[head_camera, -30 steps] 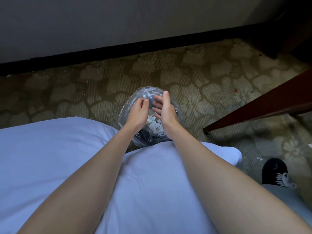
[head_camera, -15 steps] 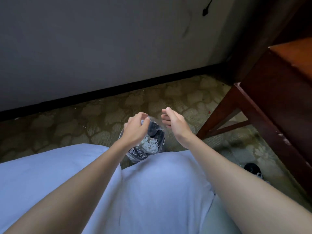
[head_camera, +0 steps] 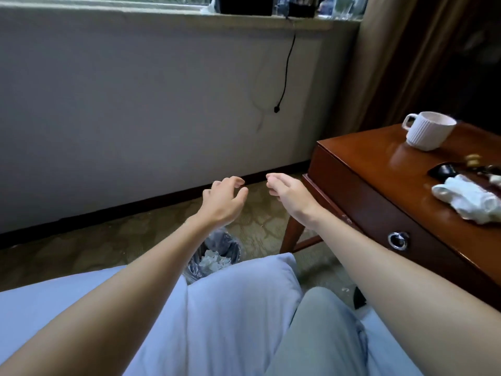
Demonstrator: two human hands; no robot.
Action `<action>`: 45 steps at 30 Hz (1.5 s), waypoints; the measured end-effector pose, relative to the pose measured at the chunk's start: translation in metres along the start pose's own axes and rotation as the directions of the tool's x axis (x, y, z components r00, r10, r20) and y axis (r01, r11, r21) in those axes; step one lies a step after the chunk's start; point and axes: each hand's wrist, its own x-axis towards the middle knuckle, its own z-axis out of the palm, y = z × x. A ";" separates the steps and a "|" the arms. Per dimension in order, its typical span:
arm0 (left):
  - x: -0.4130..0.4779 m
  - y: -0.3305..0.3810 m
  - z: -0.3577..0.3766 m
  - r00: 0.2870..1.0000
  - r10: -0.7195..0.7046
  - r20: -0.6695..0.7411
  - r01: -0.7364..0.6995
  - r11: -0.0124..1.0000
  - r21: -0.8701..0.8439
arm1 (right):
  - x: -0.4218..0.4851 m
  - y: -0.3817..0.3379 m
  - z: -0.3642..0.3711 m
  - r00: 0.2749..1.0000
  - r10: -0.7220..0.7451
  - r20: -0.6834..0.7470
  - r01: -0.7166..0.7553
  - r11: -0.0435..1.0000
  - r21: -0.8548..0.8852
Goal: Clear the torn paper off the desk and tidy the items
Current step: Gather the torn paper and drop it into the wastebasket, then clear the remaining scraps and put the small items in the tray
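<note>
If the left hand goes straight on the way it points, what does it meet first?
Most likely the right hand, which is close ahead of the left hand, though the depth between them is unclear.

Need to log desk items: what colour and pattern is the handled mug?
White with vertical ribs: the ribbed white mug shows best in the head view.

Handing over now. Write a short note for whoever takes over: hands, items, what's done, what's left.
Left hand and right hand: both open, empty, raised above the carpet.
White torn paper scraps lie in the plastic-lined bin on the floor: done, as far as visible.
On the red-brown wooden desk: white ribbed mug, white crumpled bundle, small dark items.
To do: tidy those; check the desk's hidden part for scraps.
</note>
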 end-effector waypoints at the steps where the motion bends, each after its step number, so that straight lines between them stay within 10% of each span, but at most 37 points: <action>1: -0.001 0.011 -0.005 1.000 0.019 -0.006 -0.019 1.000 0.005 | -0.007 -0.005 -0.010 1.000 -0.007 -0.019 0.007 1.000 -0.009; 13: -0.009 0.158 -0.007 0.952 0.301 -0.054 -0.303 0.952 -0.035 | -0.095 -0.030 -0.158 0.958 -0.144 -0.248 0.066 0.953 -0.296; 45: -0.071 0.469 0.195 0.575 0.798 0.180 -0.769 0.602 -0.213 | -0.289 0.127 -0.432 0.724 0.081 -0.685 -0.422 0.838 -0.347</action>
